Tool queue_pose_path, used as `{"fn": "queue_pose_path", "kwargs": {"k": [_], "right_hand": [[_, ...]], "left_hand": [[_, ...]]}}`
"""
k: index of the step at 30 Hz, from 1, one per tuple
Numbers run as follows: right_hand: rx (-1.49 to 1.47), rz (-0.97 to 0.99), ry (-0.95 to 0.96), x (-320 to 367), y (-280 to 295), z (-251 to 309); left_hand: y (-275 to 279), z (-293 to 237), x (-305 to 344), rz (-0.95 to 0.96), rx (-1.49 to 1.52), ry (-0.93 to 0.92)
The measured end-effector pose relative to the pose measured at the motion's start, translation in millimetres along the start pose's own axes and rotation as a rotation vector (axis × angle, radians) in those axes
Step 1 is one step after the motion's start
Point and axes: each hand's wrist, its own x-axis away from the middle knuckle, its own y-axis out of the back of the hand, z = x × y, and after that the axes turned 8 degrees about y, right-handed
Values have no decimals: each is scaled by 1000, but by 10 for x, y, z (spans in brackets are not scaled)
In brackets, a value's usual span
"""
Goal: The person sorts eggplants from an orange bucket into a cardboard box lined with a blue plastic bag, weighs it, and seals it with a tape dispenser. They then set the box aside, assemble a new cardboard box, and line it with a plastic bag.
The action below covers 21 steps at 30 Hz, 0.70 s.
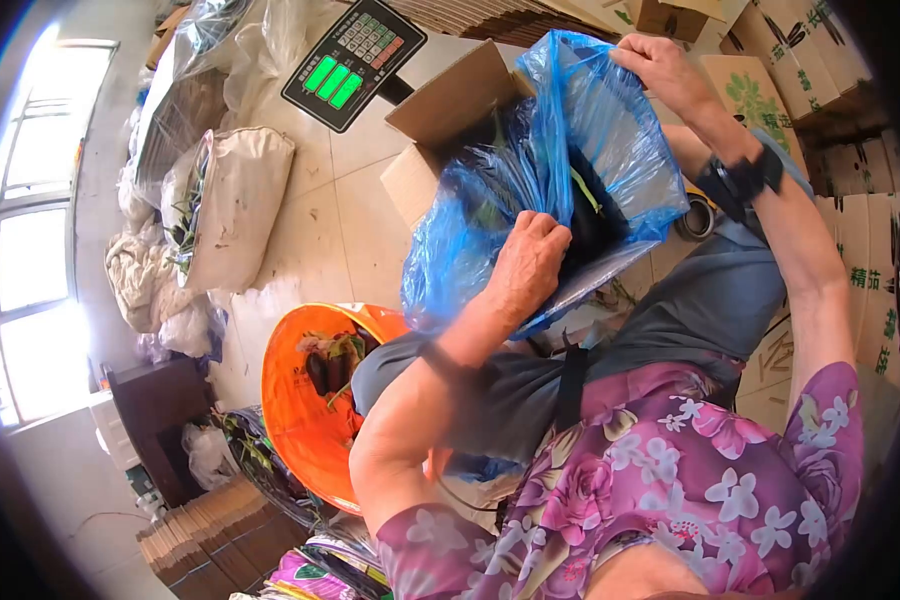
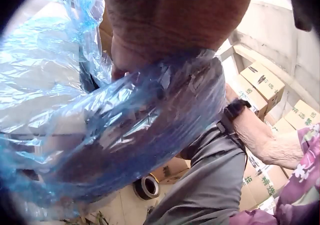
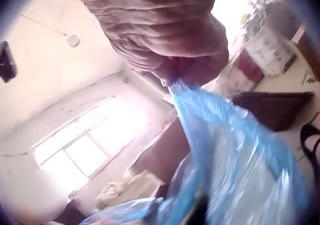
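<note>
A blue plastic bag (image 1: 630, 140) lines a cardboard box (image 1: 460, 95), with dark produce (image 1: 592, 215) and a green stem visible inside. The left hand (image 1: 525, 265) pinches the near side of the bag with curled fingers; in the left wrist view the bag (image 2: 145, 120) spreads below that hand (image 2: 175, 25). At the far right corner the right hand (image 1: 670, 75) pinches the bag's edge and holds it up. In the right wrist view the film (image 3: 240, 140) hangs stretched from the pinched fingers of the right hand (image 3: 165, 35).
An orange basket (image 1: 282, 400) with some dark produce stands beside the left knee. A scale display (image 1: 354, 62) is beyond the box, and a white sack (image 1: 238, 205) lies to the left. Tape (image 1: 697, 218) sits near the bag; printed cartons (image 1: 855, 240) are stacked right.
</note>
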Motion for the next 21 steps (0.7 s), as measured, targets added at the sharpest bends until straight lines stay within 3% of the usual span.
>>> {"fn": "queue_pose_path", "kwargs": {"k": [2,6,8,9,11,15,18,21], "right_hand": [[-4,23,206,334,-29,547],[-76,841,567,1062,-300,771],[70,723,614,1280,-331,921],[32,540,586,1288,-349,885],[-74,412,167,1003,-192,953],[355,-182,201,166,-423,258],[326,71,11,-279,-474,-98],[443,34,151,-248,-398,-168]], "left_hand": [[2,5,-23,-7,2,4],[0,12,-18,13,-55,16],[-3,7,-16,4,-47,37],[20,13,-12,21,-61,36],[55,17,1,43,-75,27],[29,10,-11,17,-38,-5],[54,-55,-7,43,-53,15],[79,-74,21,20,-4,27]]}}
